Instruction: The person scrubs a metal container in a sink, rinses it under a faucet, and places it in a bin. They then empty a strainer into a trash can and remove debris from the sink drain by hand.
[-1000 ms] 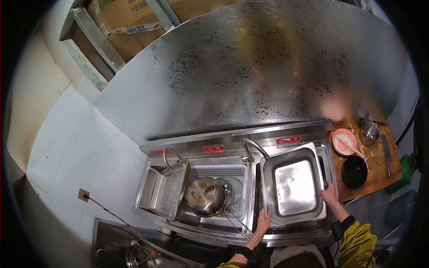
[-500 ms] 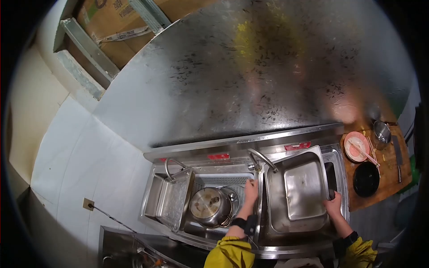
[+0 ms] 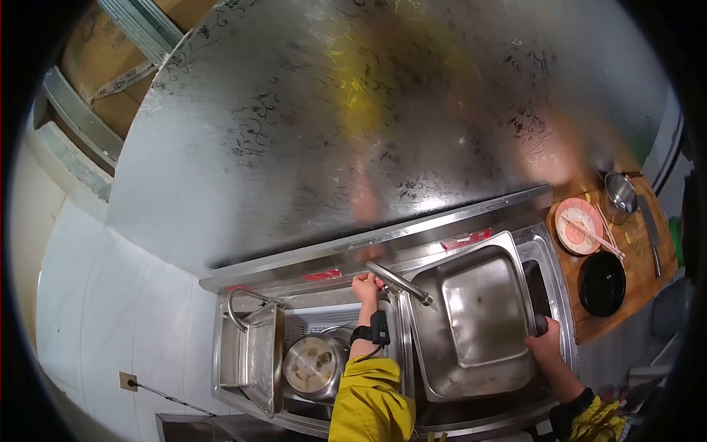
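Observation:
My left hand (image 3: 366, 286) is at the base of the middle tap (image 3: 401, 281), fingers closed around its small handle, which they mostly hide. The tap's spout reaches over a large rectangular steel pan (image 3: 482, 317) that rests tilted in the right sink basin. At the pan's right rim, my right hand (image 3: 545, 345) is closed on a small dark rounded object (image 3: 541, 324); its kind cannot be made out. Left of my left arm, a steel pot (image 3: 313, 366) with a stained top surface sits in the middle basin, beside a perforated grey basket (image 3: 313, 318).
Another tap (image 3: 239, 309) and an upright steel pan (image 3: 261, 357) stand at the left. On the wooden board (image 3: 589, 328) at right are a pink-rimmed plate (image 3: 571, 239) with chopsticks, a black bowl (image 3: 602, 283), a metal pot (image 3: 620, 193) and a knife (image 3: 651, 228).
My left hand has moved up from over the middle basin to the tap's handle. My right hand stays at the pan's right rim. The camera view has shifted and turned slightly.

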Available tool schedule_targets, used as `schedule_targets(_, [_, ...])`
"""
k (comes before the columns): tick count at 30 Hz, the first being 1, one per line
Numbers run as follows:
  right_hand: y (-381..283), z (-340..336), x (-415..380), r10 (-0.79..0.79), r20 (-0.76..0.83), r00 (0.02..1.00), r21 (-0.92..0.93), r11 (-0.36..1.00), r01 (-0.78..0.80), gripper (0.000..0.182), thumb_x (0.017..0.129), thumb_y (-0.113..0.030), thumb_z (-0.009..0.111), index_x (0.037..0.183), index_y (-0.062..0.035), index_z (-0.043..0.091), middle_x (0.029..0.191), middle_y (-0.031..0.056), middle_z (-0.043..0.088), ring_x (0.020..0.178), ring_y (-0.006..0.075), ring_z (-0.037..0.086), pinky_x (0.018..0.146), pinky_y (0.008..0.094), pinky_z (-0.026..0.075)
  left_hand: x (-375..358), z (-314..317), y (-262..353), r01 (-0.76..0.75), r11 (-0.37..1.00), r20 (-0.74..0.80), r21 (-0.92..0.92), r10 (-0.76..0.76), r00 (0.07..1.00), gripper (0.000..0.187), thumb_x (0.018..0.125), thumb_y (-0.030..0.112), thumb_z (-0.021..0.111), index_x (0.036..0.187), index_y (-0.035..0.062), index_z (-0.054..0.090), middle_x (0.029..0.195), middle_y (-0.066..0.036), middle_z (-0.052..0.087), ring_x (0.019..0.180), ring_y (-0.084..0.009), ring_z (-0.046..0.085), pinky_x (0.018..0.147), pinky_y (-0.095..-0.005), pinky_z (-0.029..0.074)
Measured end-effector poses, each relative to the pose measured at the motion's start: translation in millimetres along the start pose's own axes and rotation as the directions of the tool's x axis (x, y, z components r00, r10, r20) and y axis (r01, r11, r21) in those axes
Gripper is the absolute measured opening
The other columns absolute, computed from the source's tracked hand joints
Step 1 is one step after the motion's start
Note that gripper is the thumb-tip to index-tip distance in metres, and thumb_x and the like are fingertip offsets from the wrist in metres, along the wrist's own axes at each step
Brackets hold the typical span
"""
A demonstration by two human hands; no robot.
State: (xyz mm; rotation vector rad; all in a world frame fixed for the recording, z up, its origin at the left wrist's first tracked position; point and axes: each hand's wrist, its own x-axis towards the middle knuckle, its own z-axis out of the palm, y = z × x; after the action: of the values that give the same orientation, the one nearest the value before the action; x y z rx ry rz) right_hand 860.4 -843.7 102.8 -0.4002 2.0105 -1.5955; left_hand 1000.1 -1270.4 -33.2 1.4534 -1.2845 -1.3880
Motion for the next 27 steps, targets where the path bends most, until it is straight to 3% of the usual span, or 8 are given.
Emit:
schedule_targets(4, [-10, 9, -2, -0.047, -0.045, 0.998, 0.059, 0.997, 0.049, 0.024, 0.052, 0.008, 0.051, 0.075, 0.0023, 0.055, 0.068, 0.0005, 0.056, 0.062, 0.0080, 0.053, 0.057, 0.0210, 0.041, -44, -2, 3, -0.300, 0.942, -0.018, -0.152, 0.301, 0.954, 0.032, 0.078, 0.015, 0.057, 0.100, 0.0003, 0.039, 0.076, -0.008, 0.053, 0.062, -0.0094, 0.050, 0.056, -0.0217, 0.042])
schedule_targets(6, [-11, 9, -5, -0.102, -0.079, 0.992, 0.034, 0.994, 0.105, 0.022, 0.052, 0.007, 0.051, 0.074, 0.0022, 0.055, 0.067, -0.0001, 0.055, 0.062, 0.0072, 0.052, 0.057, 0.0208, 0.041, -80, -19, -19, -0.453, 0.889, -0.003, 0.062, 0.454, 0.891, 0.029, 0.080, 0.022, 0.056, 0.096, 0.0020, 0.042, 0.081, -0.006, 0.051, 0.067, -0.0078, 0.049, 0.057, -0.0199, 0.040])
schedule_targets(7, [-16, 8, -8, -0.108, -0.073, 0.992, 0.045, 0.993, 0.111, 0.022, 0.053, 0.007, 0.051, 0.073, 0.0021, 0.055, 0.066, -0.0004, 0.055, 0.061, 0.0068, 0.051, 0.056, 0.0207, 0.040, -129, -24, 1, -0.169, 0.982, 0.160, -0.082, 0.180, 0.971, 0.027, 0.082, 0.028, 0.053, 0.090, 0.0046, 0.045, 0.075, -0.005, 0.050, 0.061, -0.0083, 0.048, 0.054, -0.0207, 0.040])
schedule_targets(9, [-30, 5, -9, -0.123, -0.056, 0.991, 0.067, 0.990, 0.127, 0.020, 0.053, 0.007, 0.051, 0.072, 0.0018, 0.055, 0.064, -0.0011, 0.054, 0.060, 0.0060, 0.050, 0.055, 0.0206, 0.040, -174, -40, -13, 0.249, 0.968, 0.540, 0.038, -0.230, 0.810, 0.033, 0.082, 0.040, 0.049, 0.084, 0.0070, 0.049, 0.065, 0.000, 0.048, 0.054, -0.0083, 0.045, 0.047, -0.0226, 0.041])
schedule_targets(11, [-38, -1, -11, -0.123, -0.055, 0.991, 0.050, 0.991, 0.125, 0.019, 0.053, 0.007, 0.051, 0.071, 0.0017, 0.055, 0.064, -0.0014, 0.054, 0.059, 0.0056, 0.050, 0.055, 0.0205, 0.040, -211, -41, -25, 0.288, 0.945, 0.479, 0.159, -0.328, 0.814, 0.040, 0.081, 0.040, 0.051, 0.097, 0.0029, 0.051, 0.069, 0.000, 0.048, 0.057, -0.0082, 0.046, 0.051, -0.0213, 0.041])
schedule_targets(17, [-50, -9, -21, -0.181, -0.046, 0.982, 0.003, 0.983, 0.182, 0.017, 0.053, 0.007, 0.051, 0.068, 0.0010, 0.054, 0.062, -0.0019, 0.053, 0.058, 0.0053, 0.049, 0.055, 0.0197, 0.039, -213, -45, -13, -0.332, 0.924, 0.249, 0.192, 0.281, 0.927, 0.035, 0.079, 0.019, 0.056, 0.105, -0.0023, 0.045, 0.090, -0.012, 0.053, 0.085, -0.0204, 0.051, 0.078, -0.0299, 0.040])
schedule_targets(23, [-62, -8, -24, -0.183, -0.094, 0.979, -0.057, 0.982, 0.179, 0.014, 0.052, 0.007, 0.051, 0.065, 0.0010, 0.053, 0.057, -0.0037, 0.049, 0.054, 0.0051, 0.044, 0.050, 0.0200, 0.035, -68, -39, -15, -0.498, 0.834, 0.084, 0.238, 0.493, 0.866, 0.037, 0.075, 0.002, 0.047, 0.111, -0.0031, 0.043, 0.113, -0.021, 0.047, 0.106, -0.0293, 0.045, 0.088, -0.0346, 0.035])
schedule_targets(27, [-39, -3, -14, -0.179, -0.074, 0.981, -0.145, 0.975, 0.167, 0.015, 0.052, 0.007, 0.051, 0.066, 0.0018, 0.054, 0.056, -0.0031, 0.048, 0.055, 0.0053, 0.044, 0.049, 0.0206, 0.035, -29, -17, -10, -0.368, 0.913, 0.171, 0.176, 0.340, 0.925, 0.046, 0.068, -0.006, 0.041, 0.114, -0.0029, 0.041, 0.109, -0.020, 0.047, 0.104, -0.0307, 0.044, 0.090, -0.0339, 0.033])
